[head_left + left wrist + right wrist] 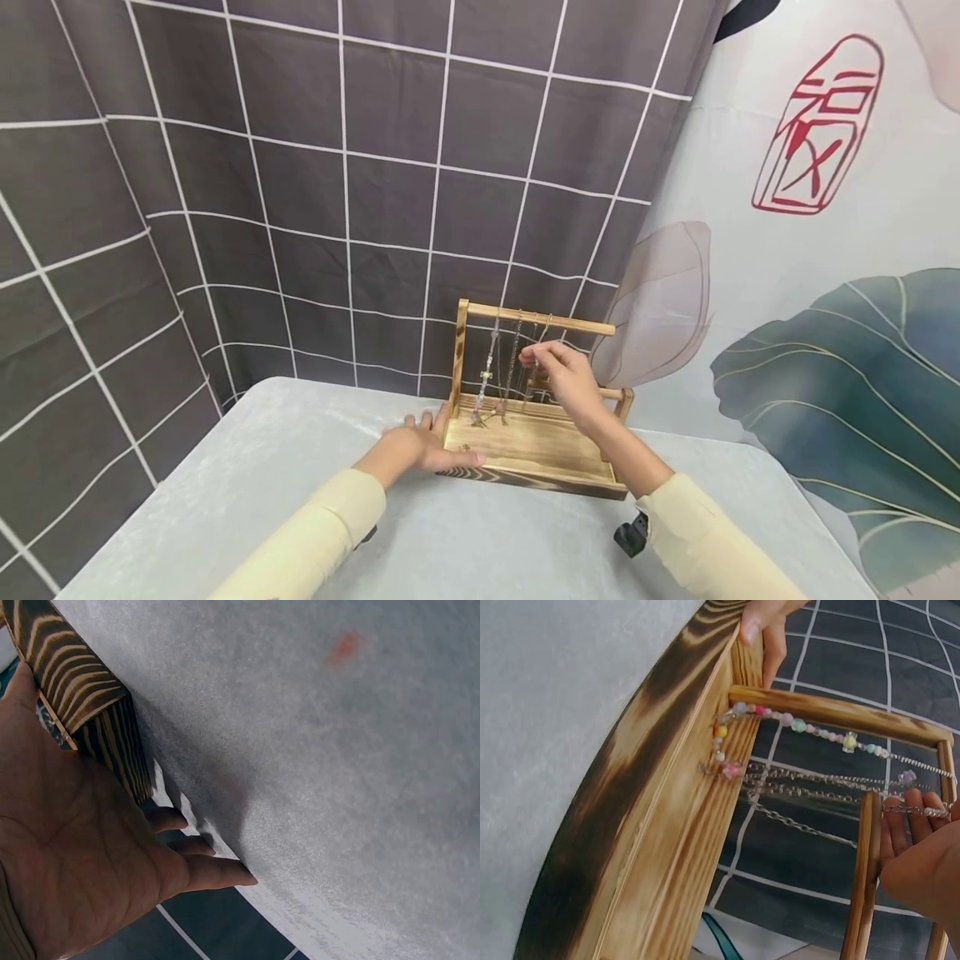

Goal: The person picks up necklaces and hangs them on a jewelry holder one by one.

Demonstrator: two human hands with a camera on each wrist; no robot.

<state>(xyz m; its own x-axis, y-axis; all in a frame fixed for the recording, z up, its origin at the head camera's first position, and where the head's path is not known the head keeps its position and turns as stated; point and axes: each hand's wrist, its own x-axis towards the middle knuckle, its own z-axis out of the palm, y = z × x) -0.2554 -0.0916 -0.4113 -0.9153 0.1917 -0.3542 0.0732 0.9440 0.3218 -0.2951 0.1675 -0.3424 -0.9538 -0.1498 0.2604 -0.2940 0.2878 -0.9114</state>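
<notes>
A wooden jewelry stand (pixel 536 446) has a tray base with dark burnt-grain sides, a tall back bar (pixel 540 318) and a shorter rail. My left hand (pixel 420 446) rests against its left end, thumb over the front rim. The other fingers stretch out past the end wall in the left wrist view. Up near the bar, my right hand (pixel 570 379) pinches a silver chain necklace (pixel 900 810) with its fingertips. Beside it hang a pastel beaded necklace (pixel 799 725) and several silver chains (pixel 810 776), their lower ends reaching the tray.
The stand sits on a table with a pale grey cloth (pixel 300 467). Behind rises a dark curtain with white grid lines (pixel 390 200). A light curtain with leaf prints (pixel 847 375) hangs at the right. A small ornament (pixel 467 447) lies in the tray's left front.
</notes>
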